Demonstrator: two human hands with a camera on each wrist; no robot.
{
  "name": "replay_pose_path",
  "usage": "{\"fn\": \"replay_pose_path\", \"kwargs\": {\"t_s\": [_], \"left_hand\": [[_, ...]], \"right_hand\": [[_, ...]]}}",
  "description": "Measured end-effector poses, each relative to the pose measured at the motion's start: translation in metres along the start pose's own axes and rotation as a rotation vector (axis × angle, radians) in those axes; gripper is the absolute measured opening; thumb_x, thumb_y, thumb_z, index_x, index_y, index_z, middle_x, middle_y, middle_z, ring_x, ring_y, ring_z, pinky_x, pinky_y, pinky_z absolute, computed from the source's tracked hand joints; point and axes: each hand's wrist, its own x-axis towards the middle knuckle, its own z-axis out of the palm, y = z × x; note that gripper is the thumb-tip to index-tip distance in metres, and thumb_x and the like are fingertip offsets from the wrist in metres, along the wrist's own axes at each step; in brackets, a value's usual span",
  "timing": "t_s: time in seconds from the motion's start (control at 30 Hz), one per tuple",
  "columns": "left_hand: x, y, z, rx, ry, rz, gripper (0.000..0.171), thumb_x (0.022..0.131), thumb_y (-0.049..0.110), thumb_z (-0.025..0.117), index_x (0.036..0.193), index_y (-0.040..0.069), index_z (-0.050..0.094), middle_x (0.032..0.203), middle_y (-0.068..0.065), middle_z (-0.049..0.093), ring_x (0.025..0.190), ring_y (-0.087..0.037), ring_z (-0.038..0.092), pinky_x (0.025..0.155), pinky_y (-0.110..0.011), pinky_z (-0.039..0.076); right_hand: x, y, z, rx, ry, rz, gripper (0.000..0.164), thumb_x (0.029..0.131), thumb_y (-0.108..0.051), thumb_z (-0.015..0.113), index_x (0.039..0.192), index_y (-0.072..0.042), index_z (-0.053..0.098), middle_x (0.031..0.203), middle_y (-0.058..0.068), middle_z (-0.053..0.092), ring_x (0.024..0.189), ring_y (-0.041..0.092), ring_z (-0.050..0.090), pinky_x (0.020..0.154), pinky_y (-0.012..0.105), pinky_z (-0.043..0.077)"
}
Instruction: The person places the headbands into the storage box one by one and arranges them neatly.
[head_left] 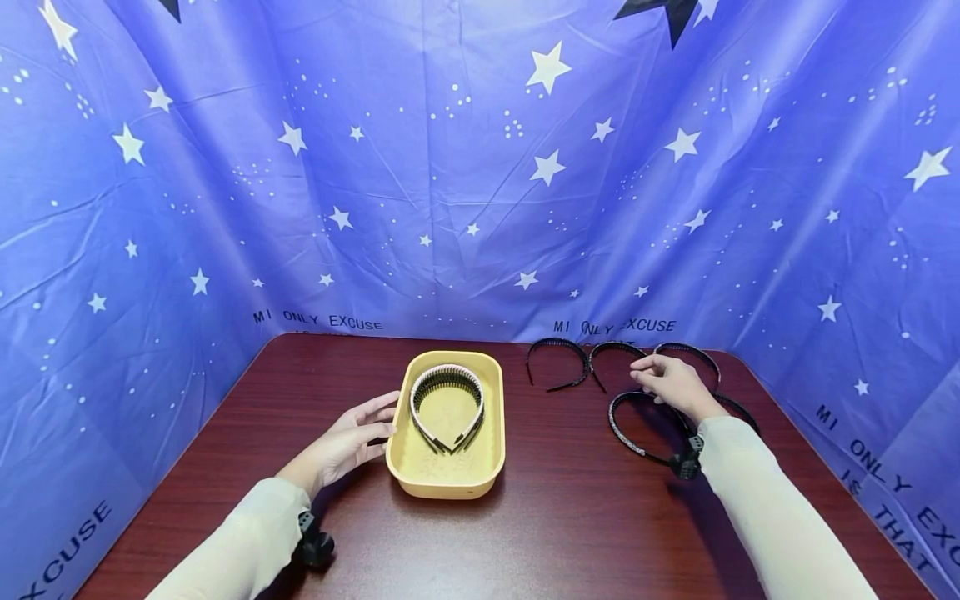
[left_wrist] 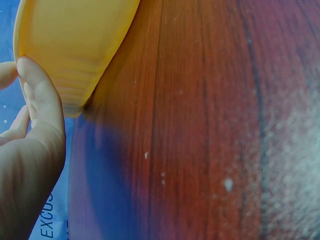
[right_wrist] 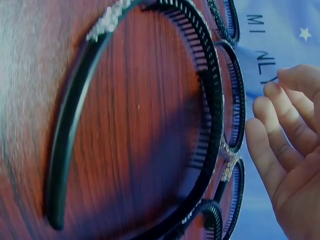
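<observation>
My left hand (head_left: pixel 341 446) touches the left side of a yellow plastic basket (head_left: pixel 491 467) with fairly straight fingers; in the left wrist view, a fingertip (left_wrist: pixel 27 65) rests by its rim. Inside the basket lie stacked headbands (head_left: pixel 447 379), a pale one on top and dark toothed ones beneath. My right hand (head_left: pixel 675 387) hovers over the dark headbands at the right, fingers loosely extended, holding nothing. Nearest below it is a black headband with a glittery band (head_left: pixel 621 429); its comb teeth and sparkling stones (right_wrist: pixel 112 17) show in the right wrist view.
Along the table's back edge lie more dark headbands, one at the left of the row (head_left: pixel 558 342), one in the middle (head_left: pixel 600 367) and one at the right (head_left: pixel 708 358). Another headband (head_left: pixel 742 412) is partly hidden by my right wrist. A blue star-patterned cloth (head_left: pixel 450 208) surrounds the dark wooden table (head_left: pixel 555 533).
</observation>
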Motion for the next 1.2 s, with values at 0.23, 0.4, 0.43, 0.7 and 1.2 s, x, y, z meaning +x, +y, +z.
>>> {"fn": "replay_pose_path", "kwargs": {"t_s": [0.23,0.4,0.43,0.7,1.2], "left_hand": [[0.0,0.0,0.0,0.0,0.007,-0.003,0.072,0.095,-0.005,0.057,0.157,0.0,0.022,0.139,-0.019,0.047,0.113,-0.023,0.059,0.095,-0.041,0.052],[0.001,0.0,0.0,-0.001,0.013,-0.005,0.072,0.094,-0.005,0.057,0.157,0.0,0.023,0.139,-0.019,0.047,0.114,-0.023,0.059,0.095,-0.041,0.052],[0.001,0.0,0.0,-0.001,0.013,-0.004,0.072,0.094,-0.005,0.058,0.157,0.0,0.023,0.14,-0.02,0.047,0.114,-0.023,0.059,0.095,-0.041,0.052],[0.0,0.0,0.001,-0.002,0.008,-0.01,0.07,0.096,-0.006,0.055,0.158,0.001,0.023,0.146,-0.026,0.04,0.116,-0.026,0.058,0.095,-0.042,0.052],[0.001,0.001,0.002,-0.01,0.011,-0.02,0.071,0.095,-0.005,0.056,0.158,0.002,0.023,0.151,-0.029,0.034,0.117,-0.026,0.058,0.095,-0.042,0.052]], "right_hand": [[-0.004,0.006,-0.006,-0.012,-0.003,0.004,0.039,0.1,-0.027,0.063,0.125,0.003,0.062,0.107,0.022,0.07,0.085,0.027,0.066,0.062,0.032,0.056],[-0.006,0.009,-0.008,-0.02,-0.002,0.001,0.038,0.1,-0.027,0.063,0.124,0.003,0.063,0.1,0.018,0.071,0.085,0.03,0.065,0.062,0.033,0.056],[-0.006,0.01,-0.009,-0.021,0.0,0.005,0.038,0.1,-0.027,0.063,0.123,0.003,0.063,0.098,0.017,0.07,0.084,0.03,0.065,0.062,0.033,0.056],[-0.01,0.025,-0.008,-0.067,0.019,0.024,0.034,0.097,-0.023,0.067,0.119,0.003,0.067,0.098,0.013,0.073,0.069,0.023,0.064,0.059,0.029,0.054],[-0.014,0.031,-0.001,-0.031,-0.029,0.074,0.029,0.093,-0.017,0.071,0.113,0.003,0.068,0.095,0.012,0.072,0.076,0.02,0.063,0.061,0.033,0.056]]}}
